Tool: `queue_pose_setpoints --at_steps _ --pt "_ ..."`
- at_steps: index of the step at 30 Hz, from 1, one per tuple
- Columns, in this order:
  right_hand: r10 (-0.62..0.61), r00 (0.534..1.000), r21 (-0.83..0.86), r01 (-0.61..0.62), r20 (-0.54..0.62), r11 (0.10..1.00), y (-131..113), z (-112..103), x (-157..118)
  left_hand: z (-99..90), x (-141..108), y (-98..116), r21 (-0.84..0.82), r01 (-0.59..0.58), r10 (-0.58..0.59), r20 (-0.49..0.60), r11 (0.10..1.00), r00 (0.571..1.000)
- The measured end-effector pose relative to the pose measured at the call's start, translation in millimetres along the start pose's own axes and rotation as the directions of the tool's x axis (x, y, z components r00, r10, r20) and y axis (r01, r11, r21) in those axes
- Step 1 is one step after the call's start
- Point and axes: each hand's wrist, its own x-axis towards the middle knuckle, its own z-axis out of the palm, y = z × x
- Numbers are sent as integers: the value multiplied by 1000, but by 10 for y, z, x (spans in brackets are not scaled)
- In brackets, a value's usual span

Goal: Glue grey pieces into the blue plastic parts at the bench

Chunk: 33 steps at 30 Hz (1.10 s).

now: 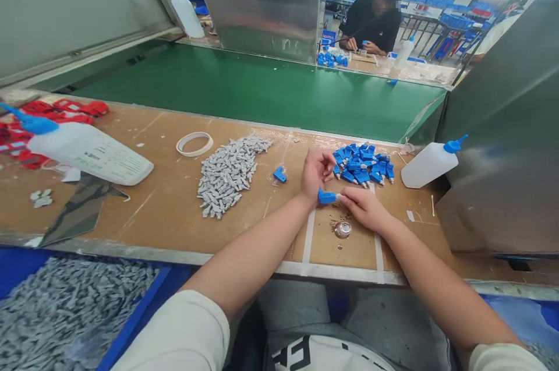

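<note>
My right hand (365, 208) pinches the pale tip of a blue plastic piece (326, 197). The piece's other end lies against the wrist side of my left hand (313, 174). That hand has its fingers loosely bent and apart, beside a pile of blue plastic pieces (360, 164), and nothing shows in it. Below my hands, a small round metal dish (343, 229) stands on the bench with tiny bits scattered around it. To the left are a single blue piece (280, 174) and a heap of small grey plastic parts (229, 173).
White squeeze bottles lie at the right (430, 166) and left (94, 149). A tape roll (194, 144) and red parts (65, 110) are on the bench. Beyond runs a green belt (262, 85); a person (375, 16) works across it. A blue bin (135, 315) holds grey parts.
</note>
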Motion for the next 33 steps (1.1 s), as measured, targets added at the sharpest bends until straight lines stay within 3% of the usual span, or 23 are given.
queue_pose_setpoints --at_steps 2,5,13,22,25,29,31,33 --pt "-15 1000 57 17 -25 998 -19 63 -7 15 -27 -15 -118 -16 14 -18 993 1000" --pt "-19 998 118 26 -64 993 -34 144 -23 11 -101 -20 -166 -118 111 -55 979 992" --pt "54 995 210 -37 -78 977 -21 204 -1 28 -211 -50 -1 -327 319 -218 945 922" --pt "55 996 236 -38 -68 971 17 235 6 13 -203 -90 38 -311 311 -237 950 920" --pt "52 996 232 -34 -73 972 31 231 15 11 -191 -119 80 -345 353 -253 935 901" --pt "34 995 209 -14 -93 978 70 231 21 -2 -214 -147 296 -331 413 -281 896 866" --pt "37 994 189 -16 -106 982 84 237 21 3 -231 -146 486 -258 431 -285 835 856" --pt "38 993 166 -19 -113 986 82 243 21 19 -228 -113 633 -150 403 -277 759 872"
